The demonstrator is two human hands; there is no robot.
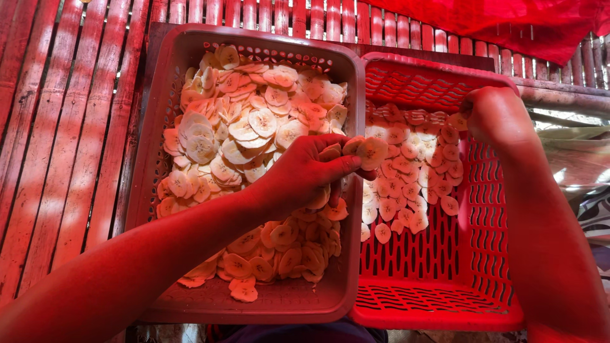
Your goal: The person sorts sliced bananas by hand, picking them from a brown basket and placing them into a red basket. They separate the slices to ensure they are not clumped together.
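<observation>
Left hand grasped a small stack of banana slices above the rims between two baskets, full tray at 9 o'clock, right hand closed on the red basket far rim at 2 o'clock, slices spread inside

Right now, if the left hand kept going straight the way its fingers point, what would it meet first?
Probably the slices laid out in the red basket: the left hand holds a stack of banana slices over the baskets' shared rims, pointing right toward that layer. Height above them is unclear.
</observation>
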